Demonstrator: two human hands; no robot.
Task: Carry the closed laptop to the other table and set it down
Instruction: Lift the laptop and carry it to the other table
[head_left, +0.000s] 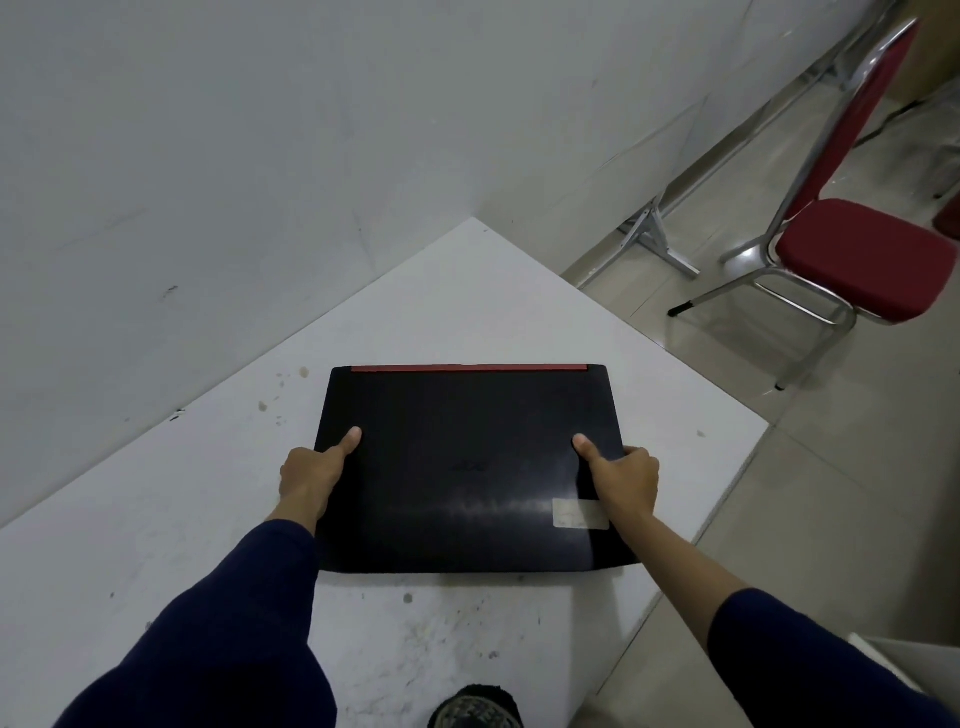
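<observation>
The closed black laptop with a red strip along its far edge (467, 467) lies over the white, stained tabletop (467, 291) that runs into the corner of a pale wall, and it cannot be told whether its underside is touching the surface or held just above it. The left hand (311, 475) is clamped on the laptop's left edge, thumb flat on the lid and the other fingers hidden beneath; the right hand (621, 478) is clamped on the right edge in the same way, thumb on top and knuckles curled round the side, just above a pale rectangular sticker (579, 513) on the lid. Judging from the task, this is either the lift-off or the set-down, and either way the care is the same: keep both grips level so the lid stays horizontal, with the thumbs pressing only enough to stop the smooth lid from sliding. If setting down, lower the near edge and far edge together, let the base meet the table fully before the fingers slip out sideways, and keep it well in from the table's right-hand edge, beyond which there is only tiled floor. A red-cushioned chair with a chrome frame (852, 254) stands well apart to the right and poses no obstacle
</observation>
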